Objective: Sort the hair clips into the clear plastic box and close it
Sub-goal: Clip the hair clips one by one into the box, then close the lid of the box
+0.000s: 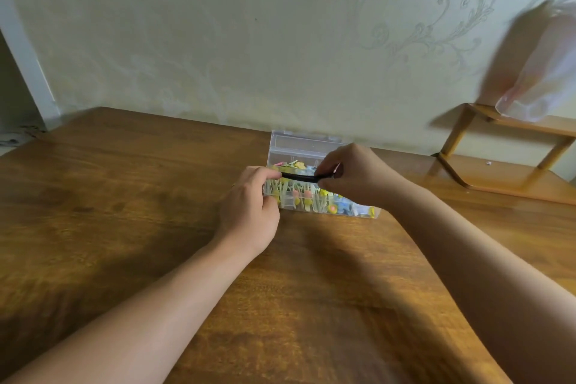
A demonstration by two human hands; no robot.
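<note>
Box [311,146]: clear plastic, on the wooden surface [124,196] near the wall, lid tipped up at the back, not yet shut.

Contents: compartments already well filled with small coloured clips [314,198], yellow, pink and blue among them. No loose clips show on the surface, so sorting looks nearly finished.

Black clip [300,177]: long, dark, held level over the box. Left hand [249,206] pinches one end; right hand [352,173] grips the other. Probably among the last pieces to go in.

Remaining: place this clip, then lower and latch the lid.

Unclear: the dividers and the sort scheme, behind the hands and blurred; the exact type of the black piece; the latch. A blurred pale bag [542,72] at the right edge is cut off.
</note>
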